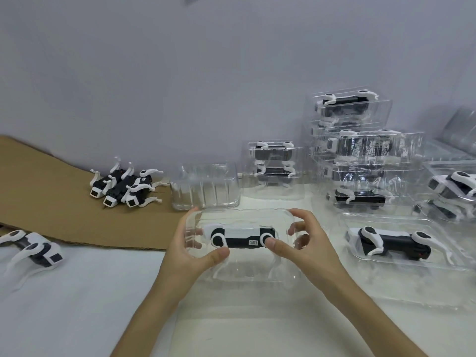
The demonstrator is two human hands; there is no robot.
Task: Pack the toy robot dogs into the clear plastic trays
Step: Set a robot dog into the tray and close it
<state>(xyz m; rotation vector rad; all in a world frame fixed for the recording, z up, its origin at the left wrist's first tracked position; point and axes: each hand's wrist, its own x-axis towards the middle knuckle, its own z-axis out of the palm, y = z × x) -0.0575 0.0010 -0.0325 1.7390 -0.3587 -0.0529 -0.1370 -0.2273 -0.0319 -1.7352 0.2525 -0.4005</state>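
Note:
A black-and-white toy robot dog (240,237) lies on its side inside a clear plastic tray (239,269) in the middle of the white table. My left hand (192,249) grips the tray's left end, thumb on its front wall. My right hand (305,243) holds the right end, with the thumb pressing on the dog's round hip joint and the fingers curled over the tray's edge. Three loose dogs (122,188) lie on the cardboard at the left. Another loose dog (33,249) lies at the far left edge.
A stack of empty clear trays (204,186) stands just behind my hands. Packed trays are piled at the back right (360,150) and behind centre (274,163). An open tray holding a dog (391,242) lies to the right. A brown cardboard sheet (51,197) covers the left.

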